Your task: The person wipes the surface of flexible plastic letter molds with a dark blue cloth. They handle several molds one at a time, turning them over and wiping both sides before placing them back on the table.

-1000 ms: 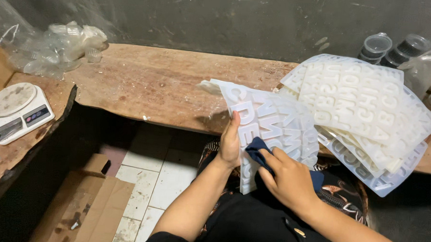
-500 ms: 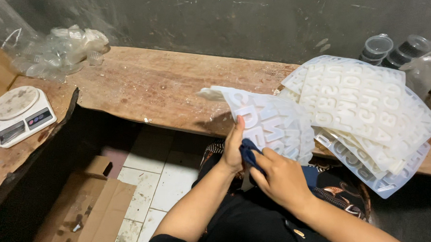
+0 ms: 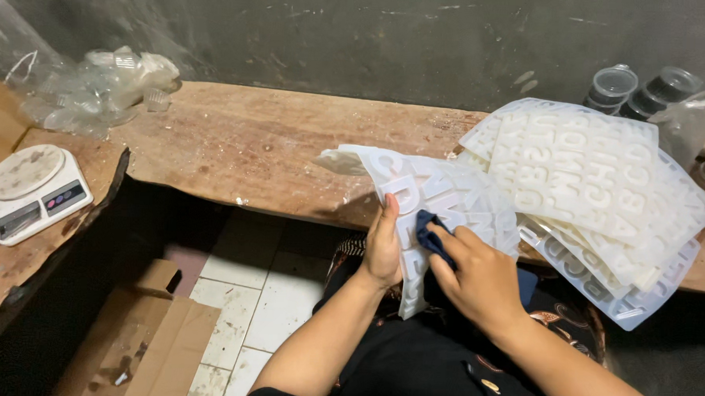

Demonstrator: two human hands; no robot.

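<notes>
My left hand [image 3: 384, 246] grips the lower left edge of a white silicone letter mould [image 3: 423, 196], which bends up over the front edge of the wooden bench [image 3: 245, 151]. A dark blue cloth [image 3: 432, 236] is bunched under the fingers of my right hand [image 3: 479, 274], pressed against the mould's face. To the right on the bench lies a stack of similar white letter moulds [image 3: 595, 187], fanned out and overhanging the edge.
A white kitchen scale [image 3: 29, 187] sits on a side bench at left. Clear plastic bags with small cups [image 3: 98, 88] lie at the back left. Lidded plastic containers [image 3: 645, 87] stand at the back right. Flattened cardboard [image 3: 140, 339] rests on the tiled floor.
My right hand with the cloth has shifted up and left across the mould. The mould has tilted a little; my left hand keeps its hold.
</notes>
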